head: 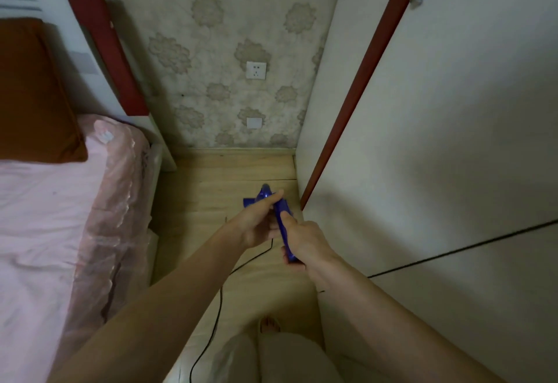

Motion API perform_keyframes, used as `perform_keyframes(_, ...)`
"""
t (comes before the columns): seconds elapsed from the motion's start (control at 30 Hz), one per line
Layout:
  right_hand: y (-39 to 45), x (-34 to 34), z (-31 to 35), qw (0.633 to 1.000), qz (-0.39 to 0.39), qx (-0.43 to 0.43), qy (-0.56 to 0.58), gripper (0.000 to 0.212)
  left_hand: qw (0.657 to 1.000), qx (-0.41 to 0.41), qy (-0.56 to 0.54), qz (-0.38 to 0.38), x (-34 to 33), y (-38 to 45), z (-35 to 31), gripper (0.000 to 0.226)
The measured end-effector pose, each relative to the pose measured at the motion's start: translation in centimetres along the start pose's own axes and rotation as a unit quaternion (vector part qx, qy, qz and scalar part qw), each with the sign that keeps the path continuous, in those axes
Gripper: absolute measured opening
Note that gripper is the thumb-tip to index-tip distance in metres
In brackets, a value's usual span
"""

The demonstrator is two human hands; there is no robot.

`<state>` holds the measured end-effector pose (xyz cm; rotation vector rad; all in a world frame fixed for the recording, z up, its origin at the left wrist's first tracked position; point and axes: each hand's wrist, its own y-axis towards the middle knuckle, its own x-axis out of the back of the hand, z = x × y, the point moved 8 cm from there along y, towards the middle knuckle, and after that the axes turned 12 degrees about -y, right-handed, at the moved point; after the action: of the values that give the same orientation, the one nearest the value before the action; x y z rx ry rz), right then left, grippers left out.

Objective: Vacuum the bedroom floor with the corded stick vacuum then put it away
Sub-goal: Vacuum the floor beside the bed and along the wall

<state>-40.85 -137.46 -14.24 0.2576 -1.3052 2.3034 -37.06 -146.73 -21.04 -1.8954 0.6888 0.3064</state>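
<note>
The blue stick vacuum (282, 210) stands over the wooden floor (211, 201) in the narrow aisle between bed and wardrobe. Seen from above, its handle runs toward me and its blue floor head (249, 201) peeks out past my fingers. My left hand (258, 222) is wrapped around the upper body of the vacuum from the left. My right hand (302, 240) grips the handle nearer to me. A black power cord (217, 313) trails from under my hands back along the floor toward my feet. Most of the vacuum's tube is hidden by my hands.
A bed with pink bedding (60, 216) and an orange pillow (33, 92) fills the left side. White wardrobe doors (437, 141) with a red edge strip line the right. The floral wallpapered wall ahead carries a wall socket (256, 70) and a blank plate (254, 123).
</note>
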Motion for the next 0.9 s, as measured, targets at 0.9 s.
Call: perform_keyframes(0.9,-19.5,-17.8,10.3,0.703,0.272,0.280,-0.595,0.041,0.807,-0.341,-0.445,-0.186,16.8,-26.7,4.7,0.032)
